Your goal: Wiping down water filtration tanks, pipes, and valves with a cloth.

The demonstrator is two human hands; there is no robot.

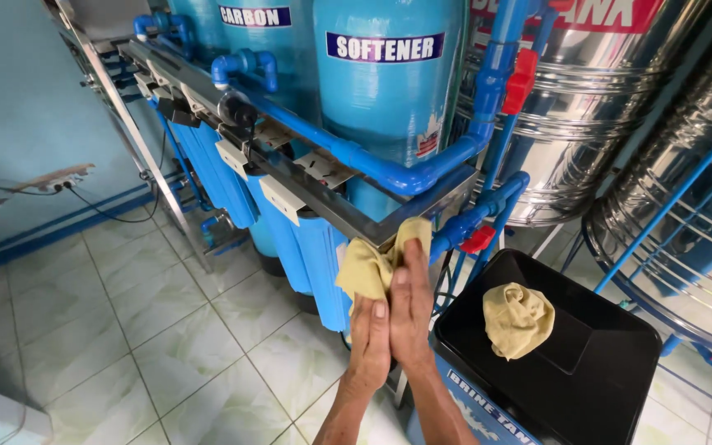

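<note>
A yellow cloth (372,264) is pressed against the corner of a stainless steel frame (348,216) that carries blue filter housings. My right hand (412,311) lies flat over the cloth with fingers pointing up. My left hand (370,338) sits close beside it on the left, touching the cloth's lower edge. A second crumpled yellow cloth (518,320) rests on the black lid (611,363) of a tank at the right.
Tall blue cylinder tanks (385,91) stand behind blue pipes (372,167) with red valve handles (520,80). Shiny steel tanks (587,140) and a blue metal rack (686,272) fill the right. Pale tiled floor (125,330) lies at left, with cables along the wall.
</note>
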